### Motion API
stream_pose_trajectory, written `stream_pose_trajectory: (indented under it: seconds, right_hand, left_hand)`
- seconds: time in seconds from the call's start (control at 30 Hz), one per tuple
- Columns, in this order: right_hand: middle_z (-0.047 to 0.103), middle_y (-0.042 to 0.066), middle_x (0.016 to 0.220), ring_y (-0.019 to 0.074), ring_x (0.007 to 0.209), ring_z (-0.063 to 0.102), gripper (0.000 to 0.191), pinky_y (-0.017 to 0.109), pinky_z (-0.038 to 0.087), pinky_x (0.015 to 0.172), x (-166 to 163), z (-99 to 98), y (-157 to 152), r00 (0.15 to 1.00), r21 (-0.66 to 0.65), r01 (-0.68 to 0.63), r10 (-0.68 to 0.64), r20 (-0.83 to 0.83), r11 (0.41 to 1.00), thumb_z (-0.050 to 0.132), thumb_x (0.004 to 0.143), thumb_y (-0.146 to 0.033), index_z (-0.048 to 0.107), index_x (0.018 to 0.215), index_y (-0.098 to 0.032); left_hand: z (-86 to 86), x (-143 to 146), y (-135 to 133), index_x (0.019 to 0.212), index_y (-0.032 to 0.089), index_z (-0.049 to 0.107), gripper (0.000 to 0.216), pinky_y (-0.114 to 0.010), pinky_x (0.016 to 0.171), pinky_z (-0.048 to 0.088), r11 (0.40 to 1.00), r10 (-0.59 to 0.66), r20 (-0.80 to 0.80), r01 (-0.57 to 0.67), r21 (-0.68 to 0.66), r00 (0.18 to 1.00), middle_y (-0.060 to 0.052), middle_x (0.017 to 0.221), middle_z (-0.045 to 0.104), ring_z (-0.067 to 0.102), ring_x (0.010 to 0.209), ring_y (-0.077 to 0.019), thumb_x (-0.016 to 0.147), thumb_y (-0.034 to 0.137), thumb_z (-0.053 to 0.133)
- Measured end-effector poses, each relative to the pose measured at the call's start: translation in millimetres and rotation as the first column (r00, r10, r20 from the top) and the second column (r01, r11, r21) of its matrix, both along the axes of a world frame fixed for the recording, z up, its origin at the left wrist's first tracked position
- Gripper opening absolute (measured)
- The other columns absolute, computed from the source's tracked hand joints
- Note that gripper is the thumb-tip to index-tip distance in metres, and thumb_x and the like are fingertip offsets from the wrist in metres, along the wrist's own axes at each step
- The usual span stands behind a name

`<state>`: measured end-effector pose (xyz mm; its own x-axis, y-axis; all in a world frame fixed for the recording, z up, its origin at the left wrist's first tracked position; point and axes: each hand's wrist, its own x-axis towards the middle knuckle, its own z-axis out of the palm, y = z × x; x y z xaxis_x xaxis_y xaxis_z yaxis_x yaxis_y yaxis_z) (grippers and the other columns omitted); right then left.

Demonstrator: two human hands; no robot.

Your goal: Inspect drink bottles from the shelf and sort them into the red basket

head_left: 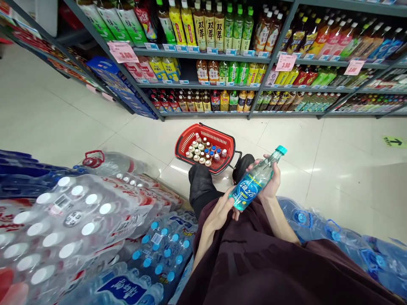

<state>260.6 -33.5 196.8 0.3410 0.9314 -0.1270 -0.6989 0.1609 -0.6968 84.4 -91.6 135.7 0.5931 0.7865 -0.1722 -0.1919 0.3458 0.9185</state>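
A teal plastic drink bottle [251,183] with a blue and yellow label and a teal cap lies tilted between my two hands, its cap pointing up and to the right. My left hand [219,208] grips the lower end, with fingers along the base. Around the upper part, below the neck, my right hand [270,180] is closed, thumb on the near side. The cap is on. Beyond my knees, a red shopping basket [219,137] with a black rim stands on the floor. Inside it are several small bottles [203,153] with white, blue and dark caps.
Shelves [203,55] of bottled drinks run along the far side, with pink price signs [286,62]. Shrink-wrapped water packs [57,224] are stacked at my left. Large blue-tinted water jugs [333,233] lie at my right. Pale floor tiles [343,169] stretch between.
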Motion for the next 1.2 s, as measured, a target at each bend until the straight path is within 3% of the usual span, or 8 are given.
stream_pose_trajectory:
  seconds: [0.23, 0.4, 0.5, 0.6, 0.73, 0.87, 1.03, 1.2]
  right_hand:
    - [0.069, -0.005, 0.080, 0.0179, 0.069, 0.071, 0.028, 0.042, 0.064, 0.078, 2, 0.8, 1, 0.999, -0.009, 0.020, -0.020, -0.027, 1.000, 0.065, 0.086, -0.053, 0.063, 0.100, -0.029]
    - [0.071, -0.005, 0.083, 0.0185, 0.072, 0.073, 0.029, 0.040, 0.064, 0.076, -3, -2.0, 0, 0.996, -0.009, 0.082, -0.082, -0.017, 0.997, 0.068, 0.086, -0.052, 0.060, 0.103, -0.029]
    - [0.074, -0.004, 0.087, 0.0181, 0.074, 0.075, 0.031, 0.038, 0.064, 0.076, -5, -5.0, 0, 0.994, -0.047, 0.106, -0.107, -0.010, 0.993, 0.070, 0.087, -0.050, 0.058, 0.107, -0.029]
    - [0.077, -0.002, 0.093, 0.0193, 0.079, 0.077, 0.033, 0.038, 0.064, 0.078, -6, -7.2, 1, 0.995, -0.059, 0.093, -0.092, 0.031, 0.994, 0.070, 0.088, -0.049, 0.057, 0.111, -0.029]
    - [0.080, 0.002, 0.098, 0.0220, 0.082, 0.078, 0.037, 0.041, 0.065, 0.080, -4, -6.1, 3, 0.999, -0.022, -0.013, 0.014, 0.049, 1.000, 0.066, 0.090, -0.055, 0.055, 0.114, -0.029]
    - [0.080, 0.001, 0.099, 0.0225, 0.083, 0.078, 0.037, 0.043, 0.065, 0.080, -6, -3.4, 3, 0.998, -0.001, -0.061, 0.061, 0.012, 0.998, 0.064, 0.091, -0.053, 0.053, 0.117, -0.030]
    - [0.079, 0.000, 0.099, 0.0227, 0.085, 0.078, 0.038, 0.043, 0.064, 0.079, -12, -1.6, -1, 0.998, -0.003, -0.061, 0.061, 0.024, 0.998, 0.069, 0.088, -0.047, 0.051, 0.118, -0.033]
    - [0.078, 0.000, 0.099, 0.0238, 0.091, 0.077, 0.036, 0.044, 0.063, 0.084, -17, 3.0, -3, 0.996, 0.007, -0.061, 0.060, 0.061, 0.998, 0.071, 0.087, -0.044, 0.054, 0.116, -0.031]
  left_hand:
    - [1.0, 3, 1, 0.153, 0.016, 0.035, 0.068, -0.037, 0.076, 0.058, 0.998, 0.018, -0.024, -0.016, 0.059, 1.000, -0.012, 0.102, 0.075, 0.072, 0.081, -0.0230, 0.102, 0.061, 0.038]
    - [-3.7, 13, 0, 0.155, 0.027, 0.032, 0.091, -0.045, 0.096, 0.060, 0.953, 0.228, -0.194, -0.179, 0.243, 0.954, -0.017, 0.159, 0.043, 0.061, 0.129, -0.0341, 0.081, 0.051, 0.079]
    - [-5.1, 17, 1, 0.151, 0.026, 0.039, 0.088, -0.051, 0.114, 0.049, 0.857, 0.422, -0.335, -0.251, 0.449, 0.842, -0.014, 0.155, 0.049, 0.053, 0.139, -0.0336, 0.076, 0.041, 0.084]
    - [-1.1, 13, 4, 0.146, 0.024, 0.047, 0.078, -0.050, 0.114, 0.049, 0.822, 0.469, -0.370, -0.243, 0.515, 0.802, -0.013, 0.145, 0.060, 0.060, 0.133, -0.0314, 0.077, 0.037, 0.081]
    - [4.8, 5, 5, 0.151, 0.021, 0.040, 0.089, -0.037, 0.074, 0.064, 0.923, 0.330, -0.308, -0.237, 0.303, 0.892, -0.009, 0.111, 0.076, 0.076, 0.078, -0.0225, 0.075, 0.046, 0.080]
    - [-2.4, 3, 2, 0.124, 0.011, 0.059, 0.073, -0.026, 0.039, 0.047, 0.980, 0.192, -0.020, -0.192, -0.043, 0.981, -0.007, 0.072, 0.076, 0.061, 0.039, -0.0167, 0.076, 0.065, 0.072]
    - [-18.7, -1, 2, 0.106, 0.005, 0.069, 0.079, -0.022, 0.029, 0.030, 0.947, 0.195, 0.143, -0.148, -0.287, 0.970, -0.010, 0.052, 0.070, 0.050, 0.026, -0.0148, 0.080, 0.078, 0.050]
    - [-19.3, -9, 9, 0.101, -0.001, 0.073, 0.094, -0.018, 0.026, 0.017, 0.794, 0.147, 0.368, 0.112, -0.598, 0.918, -0.005, 0.040, 0.059, 0.029, 0.020, -0.0065, 0.087, 0.081, 0.030]
